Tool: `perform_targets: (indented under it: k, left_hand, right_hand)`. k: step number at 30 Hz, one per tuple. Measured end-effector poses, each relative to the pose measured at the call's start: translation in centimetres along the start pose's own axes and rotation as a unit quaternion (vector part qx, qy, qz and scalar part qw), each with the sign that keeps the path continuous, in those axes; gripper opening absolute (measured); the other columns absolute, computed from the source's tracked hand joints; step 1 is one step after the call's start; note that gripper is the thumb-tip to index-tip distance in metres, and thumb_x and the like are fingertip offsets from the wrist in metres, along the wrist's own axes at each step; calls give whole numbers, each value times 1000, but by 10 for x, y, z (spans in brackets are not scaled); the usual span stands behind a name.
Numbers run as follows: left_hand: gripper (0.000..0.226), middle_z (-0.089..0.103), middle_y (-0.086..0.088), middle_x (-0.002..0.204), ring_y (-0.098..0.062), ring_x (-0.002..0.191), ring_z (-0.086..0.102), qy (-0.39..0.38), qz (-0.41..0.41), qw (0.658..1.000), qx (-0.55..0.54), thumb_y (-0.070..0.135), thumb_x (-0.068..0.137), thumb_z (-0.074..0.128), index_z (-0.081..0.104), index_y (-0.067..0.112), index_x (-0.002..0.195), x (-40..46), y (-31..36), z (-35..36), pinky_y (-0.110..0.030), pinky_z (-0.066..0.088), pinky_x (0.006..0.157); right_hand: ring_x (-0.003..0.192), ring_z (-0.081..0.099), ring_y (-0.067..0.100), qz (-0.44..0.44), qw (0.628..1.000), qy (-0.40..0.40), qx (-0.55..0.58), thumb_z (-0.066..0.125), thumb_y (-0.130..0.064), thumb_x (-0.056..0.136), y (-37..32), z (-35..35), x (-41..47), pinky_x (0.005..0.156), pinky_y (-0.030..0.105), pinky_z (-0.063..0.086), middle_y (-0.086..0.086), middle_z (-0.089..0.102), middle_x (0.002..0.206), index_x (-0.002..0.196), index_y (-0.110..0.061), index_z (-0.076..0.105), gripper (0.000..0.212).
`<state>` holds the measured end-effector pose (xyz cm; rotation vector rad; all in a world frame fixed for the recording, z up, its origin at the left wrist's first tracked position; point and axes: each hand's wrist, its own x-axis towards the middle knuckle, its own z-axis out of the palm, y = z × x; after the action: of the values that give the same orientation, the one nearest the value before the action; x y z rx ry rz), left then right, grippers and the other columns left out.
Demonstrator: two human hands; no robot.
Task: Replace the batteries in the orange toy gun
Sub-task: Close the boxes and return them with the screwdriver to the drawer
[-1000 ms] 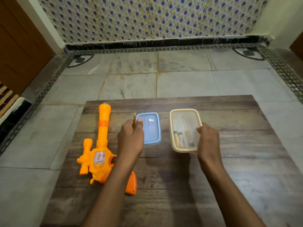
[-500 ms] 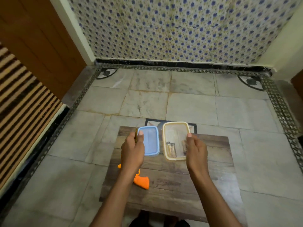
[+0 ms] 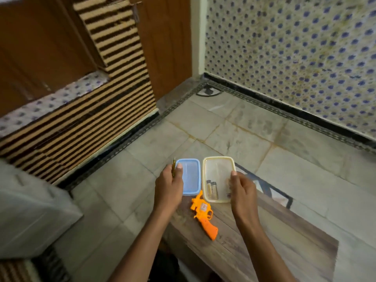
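The orange toy gun (image 3: 203,214) lies flat on the low wooden table (image 3: 264,241), its grip toward me. My left hand (image 3: 168,188) pinches a thin screwdriver (image 3: 174,166) and the edge of a blue lid (image 3: 190,176), thumb on top of the lid. My right hand (image 3: 242,190) grips the right side of a cream plastic container (image 3: 218,158). Two batteries (image 3: 211,187) lie in the container. Lid and container are held side by side, just beyond the gun's muzzle. The gun's barrel is hidden behind them.
Marble floor surrounds the table. A blue-dotted tiled wall (image 3: 295,58) runs along the right and a wooden door (image 3: 168,47) stands in the corner. Striped panels (image 3: 81,127) lean at the left, with a pale grey block (image 3: 30,216) at the lower left.
The view has risen and swung left, so table and gun look smaller and turned. Lid and container have come up with my hands, which keep the same grips.
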<state>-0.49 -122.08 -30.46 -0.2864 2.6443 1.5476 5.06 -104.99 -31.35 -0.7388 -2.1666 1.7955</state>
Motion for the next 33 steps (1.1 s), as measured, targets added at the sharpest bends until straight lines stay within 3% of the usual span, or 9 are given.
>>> perform_targets:
  k: [4, 6, 10, 13, 17, 21, 26, 29, 33]
  left_hand:
    - [28, 60, 4, 86, -19, 84, 61, 61, -42, 997, -26, 38, 107, 44, 58, 14, 101, 35, -28, -65, -36, 49, 69]
    - [27, 59, 5, 87, -15, 83, 61, 78, -56, 995, -36, 37, 107, 44, 57, 15, 101, 55, -41, -95, -35, 50, 68]
    - [27, 58, 6, 86, -8, 80, 59, 111, -72, 990, -39, 38, 108, 43, 56, 15, 100, 107, -71, -161, -25, 43, 59]
    - [30, 58, 2, 91, -9, 81, 59, 121, -94, 988, -35, 40, 108, 42, 56, 14, 106, 147, -93, -216, -18, 43, 57]
    - [31, 58, 1, 90, -10, 78, 59, 164, -109, 980, -29, 40, 107, 42, 56, 12, 106, 196, -123, -302, -8, 43, 50]
    - [25, 55, 7, 87, -6, 79, 57, 220, -126, 967, -38, 38, 108, 42, 56, 18, 105, 233, -147, -375, -16, 41, 57]
    - [29, 57, -1, 85, -13, 78, 58, 295, -164, 939, -66, 39, 108, 42, 56, 16, 97, 270, -180, -438, -25, 44, 61]
    - [30, 55, 2, 81, -10, 74, 56, 349, -191, 915, -70, 39, 107, 43, 55, 15, 94, 293, -203, -470, -18, 38, 55]
    - [30, 54, 2, 82, -12, 75, 55, 426, -237, 870, -73, 37, 108, 43, 54, 13, 95, 328, -226, -502, -25, 37, 56]
  right_hand:
    - [69, 62, 1, -4, 998, -68, -16, 41, -32, 110, -25, 80, 6, 60, 22, 50, -5, 67, 74, 87, -17, 70, 39]
    - [77, 64, 12, -15, 995, -97, -25, 41, -31, 110, -38, 120, 11, 66, 31, 52, 1, 70, 83, 95, -19, 71, 36]
    - [72, 63, 4, -24, 991, -128, -37, 41, -32, 110, -55, 213, 25, 67, 36, 50, -4, 70, 82, 97, -22, 72, 35]
    - [83, 67, 17, -30, 988, -147, -43, 41, -37, 110, -72, 286, 33, 71, 44, 55, -2, 73, 91, 105, -23, 71, 34]
    - [89, 67, 18, -20, 983, -180, -27, 40, -35, 110, -106, 390, 32, 69, 33, 53, -12, 68, 96, 109, -25, 64, 26]
    - [84, 68, 19, -40, 973, -228, -24, 41, -34, 110, -135, 479, 33, 67, 33, 54, -6, 70, 93, 109, -23, 67, 29]
    - [79, 69, 18, -59, 947, -316, -5, 43, -33, 110, -156, 579, 37, 61, 27, 54, 1, 69, 88, 111, -13, 69, 33]
    - [78, 70, 16, -77, 921, -382, -2, 44, -36, 109, -161, 647, 44, 61, 26, 56, -1, 70, 84, 108, -12, 70, 35]
    - [76, 70, 3, -102, 883, -458, -7, 45, -27, 109, -178, 726, 55, 57, 17, 54, -6, 72, 82, 106, -18, 70, 27]
